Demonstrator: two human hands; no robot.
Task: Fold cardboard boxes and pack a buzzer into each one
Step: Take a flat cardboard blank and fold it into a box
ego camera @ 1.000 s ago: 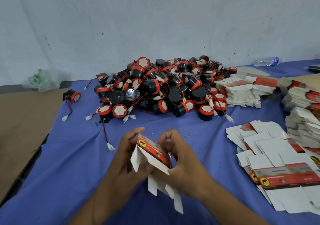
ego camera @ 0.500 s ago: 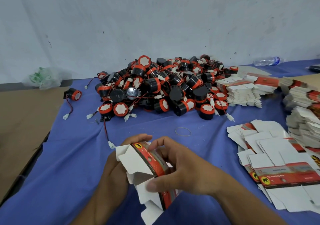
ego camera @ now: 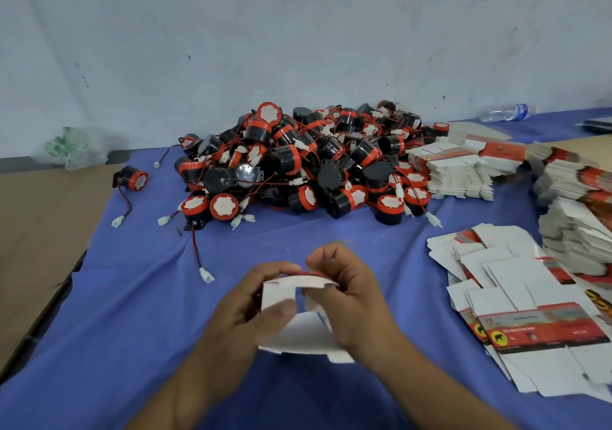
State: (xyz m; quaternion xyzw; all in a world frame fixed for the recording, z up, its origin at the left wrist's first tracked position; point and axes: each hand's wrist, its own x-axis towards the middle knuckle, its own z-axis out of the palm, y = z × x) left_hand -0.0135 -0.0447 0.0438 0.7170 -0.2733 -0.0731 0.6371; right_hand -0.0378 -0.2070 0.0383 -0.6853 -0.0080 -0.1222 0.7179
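A blue cloth [ego camera: 132,330] is covering the table, and a pale wall [ego camera: 298,32] is standing behind it. A big pile of black and red buzzers [ego camera: 314,164] is sitting near the wall, with one buzzer [ego camera: 134,179] lying alone to the left. Stacks of flat boxes [ego camera: 457,171] are resting just beside the pile on the right, and more loose flat boxes [ego camera: 530,297] are spreading out closer in. A water bottle [ego camera: 506,112] is lying far back on the right. A plastic bag [ego camera: 74,148] is sitting by the wall on the left.

Both hands are holding one box [ego camera: 298,330] above the cloth, in front of the pile. The left hand [ego camera: 251,307] is gripping its white side, with the thumb lying across a flap. The right hand [ego camera: 351,293] is curling its fingers over the top edge.

One flat box is showing a red band with a black elephant picture [ego camera: 498,338] on a yellow circle. The words there are too blurry to read.
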